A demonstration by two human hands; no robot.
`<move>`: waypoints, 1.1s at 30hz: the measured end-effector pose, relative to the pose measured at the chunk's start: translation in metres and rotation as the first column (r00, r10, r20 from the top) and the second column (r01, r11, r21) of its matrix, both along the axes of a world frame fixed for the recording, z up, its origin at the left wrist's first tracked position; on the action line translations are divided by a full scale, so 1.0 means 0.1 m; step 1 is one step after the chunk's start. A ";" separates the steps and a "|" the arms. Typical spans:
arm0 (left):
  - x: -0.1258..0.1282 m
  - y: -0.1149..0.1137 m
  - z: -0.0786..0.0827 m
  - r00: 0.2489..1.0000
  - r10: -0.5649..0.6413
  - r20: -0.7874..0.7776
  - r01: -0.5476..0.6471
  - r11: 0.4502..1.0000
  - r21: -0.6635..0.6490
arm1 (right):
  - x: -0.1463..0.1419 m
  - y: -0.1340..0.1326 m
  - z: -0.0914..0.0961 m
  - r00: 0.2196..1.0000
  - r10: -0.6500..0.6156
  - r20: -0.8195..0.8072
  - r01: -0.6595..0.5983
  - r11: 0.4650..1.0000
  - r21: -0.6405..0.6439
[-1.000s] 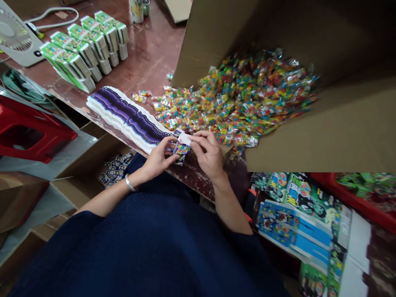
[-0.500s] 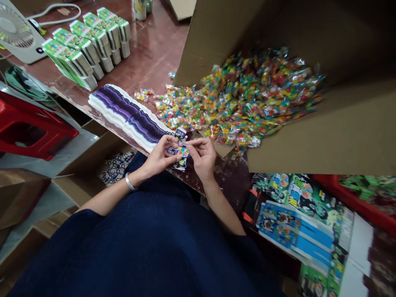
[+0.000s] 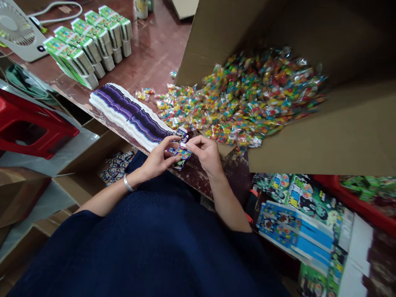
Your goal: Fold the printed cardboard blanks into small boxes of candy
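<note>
Both my hands meet at the near edge of a dark red table (image 3: 148,53). My left hand (image 3: 159,156) and my right hand (image 3: 204,153) pinch a small purple printed carton (image 3: 182,153) between them, fingers closed on it. Just left of it lies a fanned row of flat purple and white carton blanks (image 3: 130,116). Beyond my hands, small clear packets of coloured sweets (image 3: 241,99) spill out of a big cardboard box (image 3: 340,136) lying on its side. A silver bangle sits on my left wrist.
Rows of green and white boxes (image 3: 89,41) stand at the far left by a small white fan (image 3: 15,31). A red plastic stool (image 3: 34,128) is at the left, an open cardboard box (image 3: 114,165) with small packs under the table, and printed sheets (image 3: 303,222) at the lower right.
My hands have kept working the small carton at the table edge; its white flap seen a second ago is now folded out of sight, and the hands shifted slightly.
</note>
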State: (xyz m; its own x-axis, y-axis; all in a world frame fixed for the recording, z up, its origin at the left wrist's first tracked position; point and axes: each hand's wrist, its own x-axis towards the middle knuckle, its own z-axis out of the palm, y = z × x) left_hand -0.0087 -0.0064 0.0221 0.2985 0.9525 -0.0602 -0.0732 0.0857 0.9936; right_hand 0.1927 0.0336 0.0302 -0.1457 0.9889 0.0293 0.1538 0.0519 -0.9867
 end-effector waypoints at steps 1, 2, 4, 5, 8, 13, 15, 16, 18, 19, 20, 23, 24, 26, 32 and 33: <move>0.00 0.00 0.00 1.000 0.005 0.003 -0.005 1.000 0.005 | -0.02 -0.02 0.01 1.000 -0.006 0.019 0.005 0.999 0.035; 0.00 0.01 0.01 1.000 0.013 0.005 -0.013 1.000 0.010 | -0.04 -0.05 0.02 0.999 -0.017 0.045 0.013 0.997 0.074; 0.01 0.02 0.01 0.999 0.031 0.007 -0.031 0.999 0.016 | -0.08 -0.13 0.03 0.994 -0.047 0.102 0.031 0.988 0.152; 0.01 0.02 0.01 0.999 0.041 0.004 -0.041 0.999 0.020 | -0.10 -0.18 0.03 0.990 -0.054 0.127 0.031 0.983 0.183; -0.12 -0.03 0.05 0.998 0.014 -0.055 -0.012 0.999 0.036 | -0.09 -0.31 -0.03 0.987 0.015 0.160 -0.050 0.976 0.213; -0.81 -0.17 0.15 0.887 -0.006 -0.462 0.088 0.984 0.157 | 0.11 -0.25 -0.32 0.988 0.017 0.156 -0.020 1.000 0.020; -1.05 -0.18 0.16 0.813 0.070 -0.578 0.077 0.971 0.226 | 0.19 -0.10 -0.46 0.958 -0.106 0.265 0.100 0.994 0.036; -1.10 -0.17 0.15 0.780 0.108 -0.617 0.074 0.962 0.262 | 0.21 -0.01 -0.52 0.931 -0.137 0.338 0.120 0.990 0.071; -1.07 -0.11 0.09 0.724 0.168 -0.669 0.085 0.941 0.328 | 0.21 0.18 -0.60 0.870 -0.157 0.468 0.115 0.986 0.118; -0.98 -0.07 0.05 0.704 0.189 -0.684 0.100 0.928 0.359 | 0.18 0.27 -0.61 0.832 -0.160 0.531 0.108 0.986 0.128; -0.87 -0.03 0.00 0.696 0.203 -0.689 0.113 0.916 0.384 | 0.14 0.34 -0.62 0.791 -0.160 0.590 0.102 0.986 0.131; -0.47 0.11 -0.16 0.707 0.191 -0.681 0.177 0.885 0.432 | 0.03 0.45 -0.60 0.682 -0.152 0.715 0.094 0.988 0.121; -0.36 0.14 -0.21 0.710 0.180 -0.681 0.190 0.882 0.431 | 0.00 0.46 -0.58 0.676 -0.148 0.722 0.094 0.989 0.115; -0.17 0.19 -0.29 0.722 0.171 -0.670 0.186 0.886 0.426 | -0.01 0.43 -0.55 0.735 -0.131 0.666 0.108 0.991 0.076; 0.14 0.21 -0.36 0.782 0.210 -0.587 0.089 0.894 0.439 | 0.02 0.19 -0.41 0.983 -0.104 0.148 0.131 0.974 -0.185; 0.16 0.20 -0.35 0.790 0.208 -0.577 0.069 0.905 0.421 | 0.00 0.14 -0.38 0.985 -0.140 0.096 0.156 0.971 -0.181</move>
State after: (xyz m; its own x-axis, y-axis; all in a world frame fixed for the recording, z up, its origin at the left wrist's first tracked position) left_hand 0.0075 0.0133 -0.0132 0.2648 0.9462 0.1862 0.5539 -0.3073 0.7738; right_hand 0.1930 0.0472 -0.0074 0.0084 0.9864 -0.1642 0.2266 -0.1618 -0.9604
